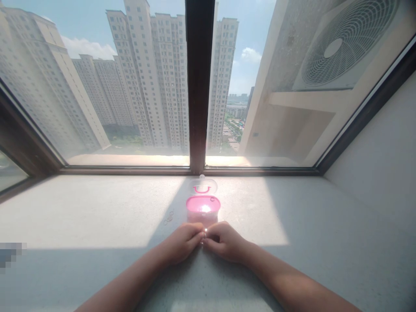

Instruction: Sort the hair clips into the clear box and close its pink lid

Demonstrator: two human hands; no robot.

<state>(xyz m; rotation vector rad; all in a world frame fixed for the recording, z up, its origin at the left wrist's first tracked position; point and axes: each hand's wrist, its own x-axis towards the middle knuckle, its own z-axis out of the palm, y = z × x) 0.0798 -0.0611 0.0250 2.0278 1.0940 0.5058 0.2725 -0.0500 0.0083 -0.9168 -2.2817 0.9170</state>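
Note:
My left hand (184,243) and my right hand (226,242) meet just in front of a pink oval box (202,216), fingertips pinched together. Between them shows a small, shiny bit, too tiny to name; the fingers hide the rest. The box stands upright on the white sill, sunlight glinting on its pink top. Behind it is a clear lid (209,184) with a pink handle. To the left of the box, a thin reddish-brown looped strand (169,218) lies on the sill.
The pale windowsill (97,212) spreads to both sides, crossed by bands of sun and shadow. A dark window frame (199,86) rises behind the box. A white wall (377,143) bounds the right side. Outside stand tall buildings and an air-conditioner unit (344,47).

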